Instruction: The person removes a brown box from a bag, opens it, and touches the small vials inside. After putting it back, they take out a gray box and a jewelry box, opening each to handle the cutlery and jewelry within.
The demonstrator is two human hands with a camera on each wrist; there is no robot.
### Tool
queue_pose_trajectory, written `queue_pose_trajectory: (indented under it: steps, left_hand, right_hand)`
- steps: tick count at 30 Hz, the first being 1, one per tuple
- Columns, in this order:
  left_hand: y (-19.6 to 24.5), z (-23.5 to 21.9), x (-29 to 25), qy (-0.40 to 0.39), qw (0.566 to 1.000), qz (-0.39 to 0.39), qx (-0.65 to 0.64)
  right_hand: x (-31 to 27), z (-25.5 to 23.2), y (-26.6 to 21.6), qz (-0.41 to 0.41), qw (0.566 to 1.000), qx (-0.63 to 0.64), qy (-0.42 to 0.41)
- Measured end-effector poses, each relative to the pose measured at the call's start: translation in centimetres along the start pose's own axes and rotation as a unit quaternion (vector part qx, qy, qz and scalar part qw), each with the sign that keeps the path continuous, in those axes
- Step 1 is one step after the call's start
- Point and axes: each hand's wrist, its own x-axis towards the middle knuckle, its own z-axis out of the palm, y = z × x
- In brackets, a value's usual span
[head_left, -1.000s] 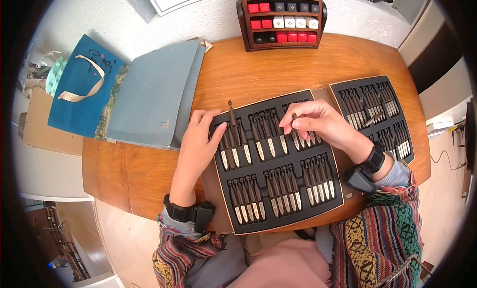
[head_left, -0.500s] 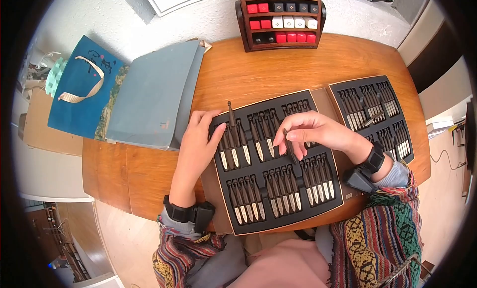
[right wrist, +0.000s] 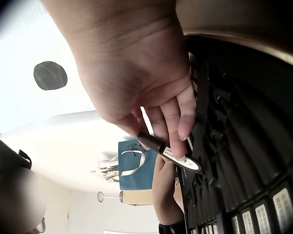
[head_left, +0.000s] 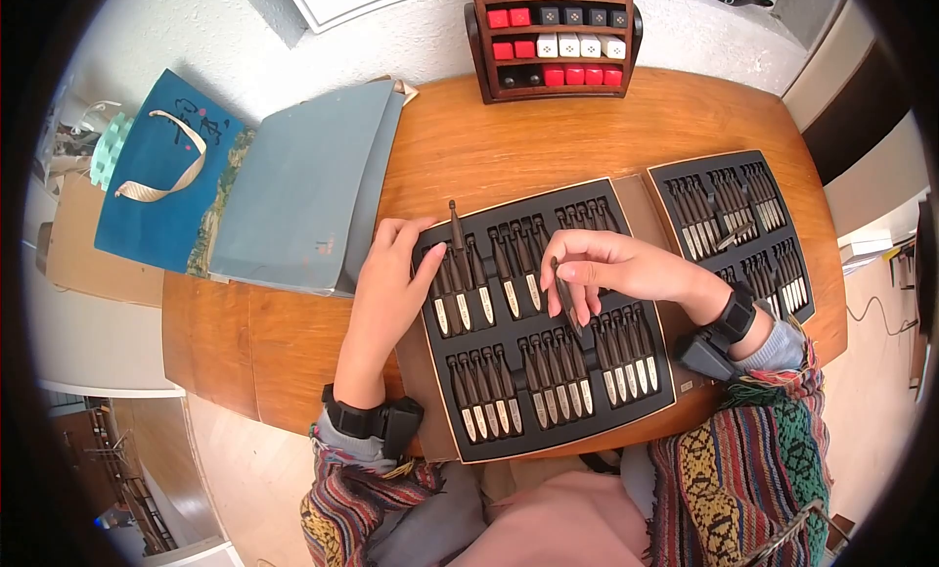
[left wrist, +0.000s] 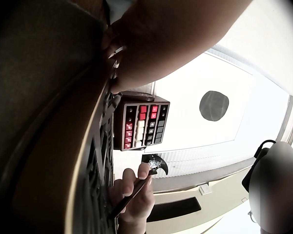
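My right hand (head_left: 616, 266) pinches a dark slender piece (head_left: 565, 295) between thumb and fingers, over the middle of the black tray (head_left: 509, 324). In the right wrist view the piece (right wrist: 170, 154) slants, its pale label facing the camera, its lower end close to the tray's contents. My left hand (head_left: 389, 278) rests at the tray's upper left corner, thumb by a dark piece (head_left: 455, 225) that stands up past the top edge; whether it grips that piece I cannot tell. Rows of similar dark pieces with pale labels (head_left: 482, 420) lie in the slots.
A second black tray (head_left: 711, 246) of like pieces lies to the right. At the back stands a wooden rack (head_left: 554, 90) with red, white and black blocks. Left on the wooden table (head_left: 235, 347) are a grey-blue folder (head_left: 293, 185) and a blue bag (head_left: 147, 210).
My right hand has moved slightly down and left from the upper right slots, and the piece in it now points downward. The left hand has stayed in place.
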Motion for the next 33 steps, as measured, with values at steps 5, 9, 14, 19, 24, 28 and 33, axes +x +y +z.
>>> queue_pose_trajectory:
  steps: [5, 9, 14, 19, 24, 28, 33]
  left_hand:
    - [0.49, -0.22, -0.02, -0.008, 1.000, -0.014, -0.009]
    - [0.46, -0.20, 0.02, -0.011, 1.000, -0.018, -0.009]
    - [0.07, -0.04, 0.02, -0.003, 1.000, -0.005, 0.002]
    - [0.18, -0.10, 0.02, -0.007, 1.000, -0.010, 0.000]
    - [0.15, -0.07, 0.03, -0.005, 1.000, -0.010, -0.003]
    - [0.14, -0.07, 0.02, -0.003, 1.000, -0.007, -0.003]
    - [0.32, -0.14, 0.02, -0.004, 1.000, -0.009, -0.005]
  right_hand:
    - [0.04, -0.04, 0.09, -0.002, 1.000, -0.002, -0.002]
    - [0.02, 0.04, 0.01, -0.001, 1.000, -0.001, -0.003]
    - [0.04, 0.05, 0.01, -0.005, 1.000, -0.004, -0.007]
    - [0.08, -0.07, 0.06, 0.000, 1.000, -0.006, -0.015]
    - [0.09, -0.12, 0.25, 0.002, 1.000, -0.016, -0.012]
    - [0.07, -0.16, 0.20, 0.006, 1.000, -0.015, -0.011]
    - [0.12, -0.21, 0.24, 0.003, 1.000, -0.010, -0.012]
